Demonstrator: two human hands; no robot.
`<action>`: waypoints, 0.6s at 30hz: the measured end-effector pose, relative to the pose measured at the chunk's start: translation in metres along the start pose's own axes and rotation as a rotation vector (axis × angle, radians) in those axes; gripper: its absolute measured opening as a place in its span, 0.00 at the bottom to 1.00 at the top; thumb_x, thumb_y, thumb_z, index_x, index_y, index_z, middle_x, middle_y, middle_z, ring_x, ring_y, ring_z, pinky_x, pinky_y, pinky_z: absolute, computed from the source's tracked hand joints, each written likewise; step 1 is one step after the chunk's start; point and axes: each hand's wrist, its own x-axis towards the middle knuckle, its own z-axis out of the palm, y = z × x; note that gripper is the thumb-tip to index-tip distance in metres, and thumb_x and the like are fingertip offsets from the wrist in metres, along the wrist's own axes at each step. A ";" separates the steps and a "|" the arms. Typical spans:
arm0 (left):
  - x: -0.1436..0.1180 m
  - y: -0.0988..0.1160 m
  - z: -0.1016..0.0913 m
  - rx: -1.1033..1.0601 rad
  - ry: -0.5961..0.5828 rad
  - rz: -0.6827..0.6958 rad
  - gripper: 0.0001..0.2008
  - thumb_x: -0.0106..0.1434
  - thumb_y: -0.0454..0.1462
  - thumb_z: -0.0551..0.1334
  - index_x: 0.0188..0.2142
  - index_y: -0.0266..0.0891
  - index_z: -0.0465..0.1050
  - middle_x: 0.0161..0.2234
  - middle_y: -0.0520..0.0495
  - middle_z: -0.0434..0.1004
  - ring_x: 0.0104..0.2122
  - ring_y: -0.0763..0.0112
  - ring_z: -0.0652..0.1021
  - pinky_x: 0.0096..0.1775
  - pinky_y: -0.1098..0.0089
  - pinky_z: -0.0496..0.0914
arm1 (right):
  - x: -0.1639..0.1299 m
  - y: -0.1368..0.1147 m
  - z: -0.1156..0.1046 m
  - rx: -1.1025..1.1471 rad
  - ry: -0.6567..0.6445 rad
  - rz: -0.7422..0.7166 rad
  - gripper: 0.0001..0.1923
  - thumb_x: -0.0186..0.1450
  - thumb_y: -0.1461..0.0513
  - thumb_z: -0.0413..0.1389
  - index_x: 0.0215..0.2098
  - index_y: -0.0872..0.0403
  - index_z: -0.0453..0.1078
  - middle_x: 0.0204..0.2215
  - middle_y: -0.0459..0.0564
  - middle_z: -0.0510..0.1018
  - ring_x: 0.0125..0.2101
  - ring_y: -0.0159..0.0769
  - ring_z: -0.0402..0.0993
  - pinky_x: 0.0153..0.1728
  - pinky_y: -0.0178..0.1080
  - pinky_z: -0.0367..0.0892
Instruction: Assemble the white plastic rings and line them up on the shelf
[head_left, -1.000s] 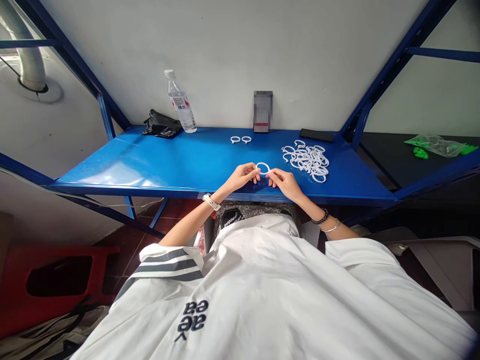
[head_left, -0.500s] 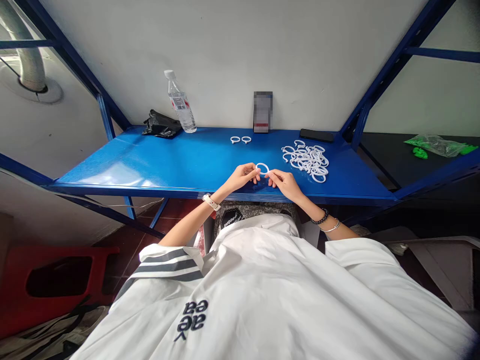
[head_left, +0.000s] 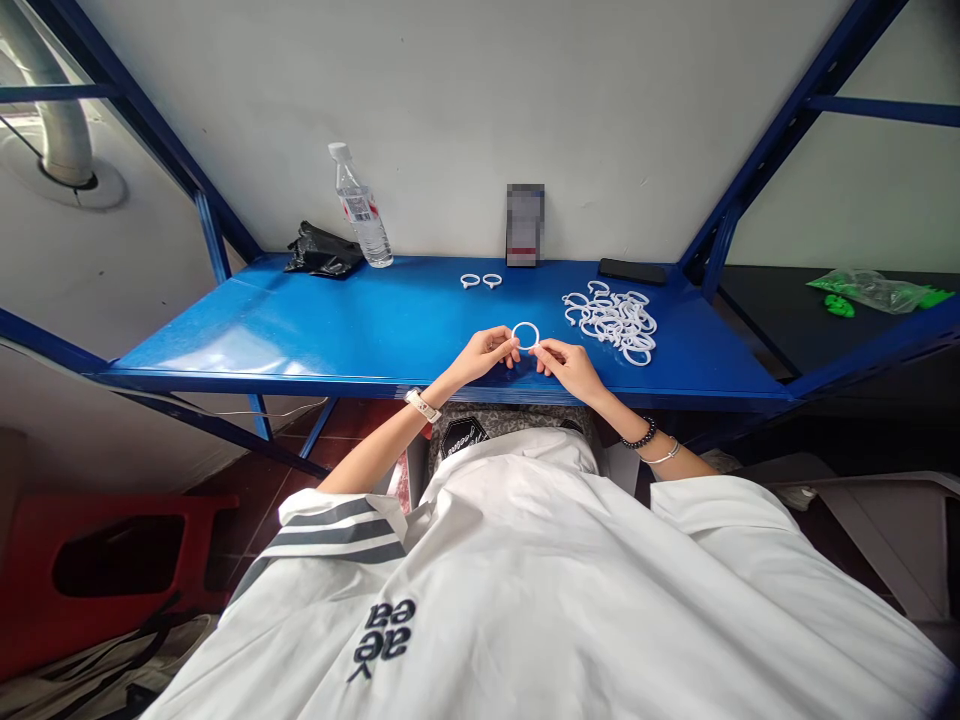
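Observation:
Between my hands, over the front edge of the blue table (head_left: 360, 335), is a white plastic ring (head_left: 526, 324). My left hand (head_left: 487, 354) pinches its left side, and my right hand (head_left: 568, 366) pinches its lower right side; both are closed on it. The ring's face is tilted up toward me. To the right of my right hand lies a heap of similar white rings (head_left: 615, 320), each with a small tab where that shows. Two white rings (head_left: 480, 281) rest side by side farther back, beyond my left hand.
At the back left, a clear water bottle (head_left: 364, 215) leans against the wall beside a black plastic bag (head_left: 322, 250). A dark box (head_left: 525, 225) with a blurred front stands at the back middle. A black phone (head_left: 632, 271) lies behind the heap. Blue frame posts (head_left: 795, 130) flank the table.
The ring in my hands has tipped up, so its round opening now faces me more fully. Both hands stay in nearly the same place.

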 end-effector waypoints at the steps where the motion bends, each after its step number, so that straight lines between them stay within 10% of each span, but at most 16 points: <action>1: 0.000 0.000 0.000 -0.002 0.000 0.002 0.24 0.63 0.56 0.62 0.33 0.35 0.67 0.29 0.46 0.78 0.26 0.76 0.75 0.32 0.73 0.70 | 0.000 0.000 0.000 0.007 0.001 0.007 0.23 0.67 0.43 0.52 0.35 0.53 0.73 0.22 0.47 0.75 0.22 0.32 0.70 0.27 0.36 0.66; 18: -0.001 0.004 0.000 0.019 0.043 0.033 0.24 0.62 0.55 0.64 0.35 0.33 0.72 0.28 0.46 0.77 0.25 0.75 0.75 0.31 0.73 0.71 | 0.004 0.011 0.000 0.112 -0.021 0.066 0.28 0.69 0.40 0.45 0.38 0.53 0.72 0.23 0.47 0.77 0.21 0.31 0.69 0.26 0.35 0.62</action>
